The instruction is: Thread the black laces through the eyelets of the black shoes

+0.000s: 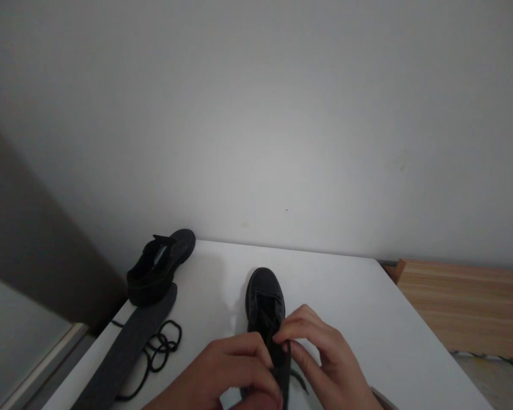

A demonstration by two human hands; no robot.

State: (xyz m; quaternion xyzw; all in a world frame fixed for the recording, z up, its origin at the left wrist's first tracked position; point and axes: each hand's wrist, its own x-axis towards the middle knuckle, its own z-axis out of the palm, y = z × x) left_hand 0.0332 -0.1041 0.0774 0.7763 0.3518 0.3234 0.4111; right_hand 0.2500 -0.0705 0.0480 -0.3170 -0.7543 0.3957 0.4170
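Note:
A black lace-up shoe [264,282] lies on the white table, its toe pointing toward the wall and its lace holes bare near the toe. My right hand [320,359] pinches the right edge of the shoe's opening between thumb and fingers. Curled over the left side and rear of the same shoe, my left hand [235,370] has its fingers closed on it; the fingertips are partly hidden. A dark lace end [299,380] shows beneath my right hand.
At the table's left edge stands a second black shoe [154,273], by a dark grey insole [126,347]. A loose black shoelace [165,344] lies coiled beside it. A wall rises behind the white table [346,285]. Wooden boards [461,302] are at the right.

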